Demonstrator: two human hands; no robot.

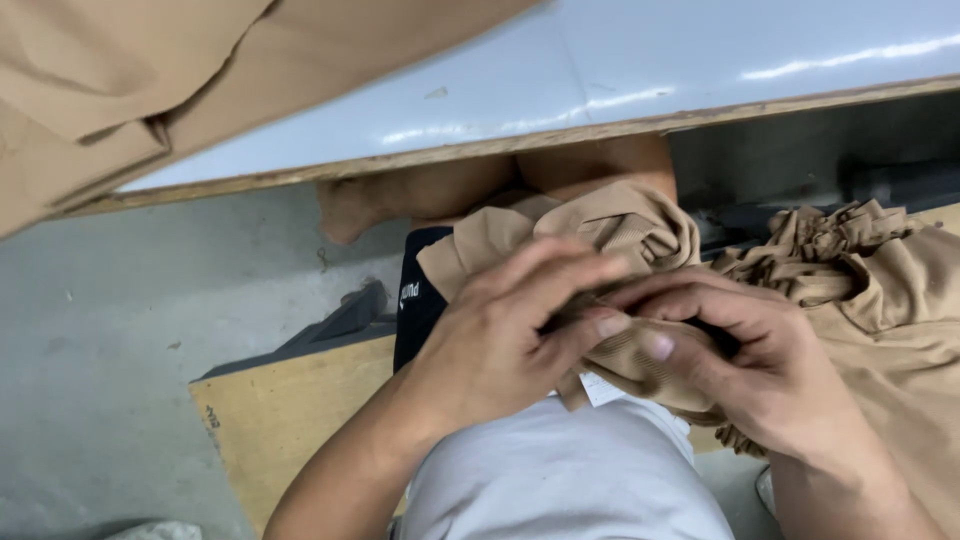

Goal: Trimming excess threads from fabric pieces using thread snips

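1. Both hands close on one tan garment point(640, 300) over our lap: left hand point(500, 340) and right hand point(760, 370) pinch its bunched band, still gathered, not laid flat.
2. Its long axis runs leftward-up from the hands toward the white table point(600, 80).
3. More tan cloth point(880, 290) piles just right of the garment.

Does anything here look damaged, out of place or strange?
Nothing looks damaged or spilled. Both hands, left hand and right hand, hold a bunched tan garment over the lap. More tan fabric lies crumpled in a heap at the right, and another tan piece hangs over the white table's edge.
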